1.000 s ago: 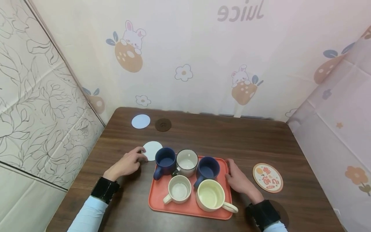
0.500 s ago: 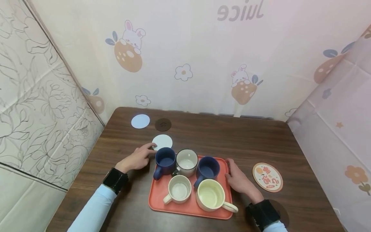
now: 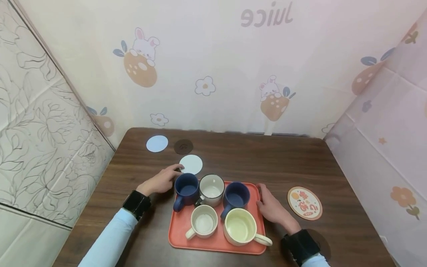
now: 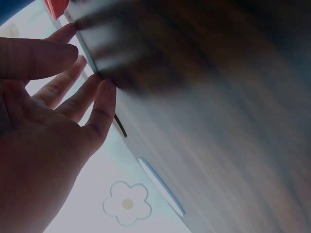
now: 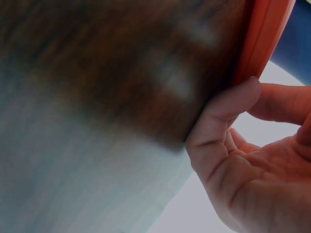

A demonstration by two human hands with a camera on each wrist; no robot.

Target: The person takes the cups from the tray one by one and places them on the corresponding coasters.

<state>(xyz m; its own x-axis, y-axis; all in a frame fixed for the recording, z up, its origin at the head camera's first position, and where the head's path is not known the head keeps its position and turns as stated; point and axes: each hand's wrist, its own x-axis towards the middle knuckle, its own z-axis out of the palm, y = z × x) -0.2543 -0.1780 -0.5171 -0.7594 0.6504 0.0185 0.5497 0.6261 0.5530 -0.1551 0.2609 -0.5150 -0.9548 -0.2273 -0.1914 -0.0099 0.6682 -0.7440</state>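
Observation:
My left hand (image 3: 161,180) lies on the table just left of the tray, its fingertips touching the near-left edge of a round white coaster (image 3: 191,164). In the left wrist view its fingers (image 4: 101,111) are extended and spread along the tabletop. My right hand (image 3: 273,207) holds the right rim of a red tray (image 3: 173,237), thumb and fingers bent at that edge. On the tray stand a dark blue mug (image 3: 186,187), a white mug with a black rim (image 3: 212,189), a second blue mug (image 3: 236,196), a small cream mug (image 3: 204,222) and a wide pale-yellow mug (image 3: 240,228).
A pale blue coaster (image 3: 157,143) and a dark brown coaster (image 3: 183,147) lie at the back left. To the right of the tray is a printed coaster (image 3: 305,203); another dark round one (image 3: 319,243) is partly behind my right wrist. A patterned curtain (image 3: 217,107) borders the table's back.
The white coaster has slid right and away from me, close behind the left blue mug, with my left hand moving along. The right hand stays at the tray; the head view has shifted slightly.

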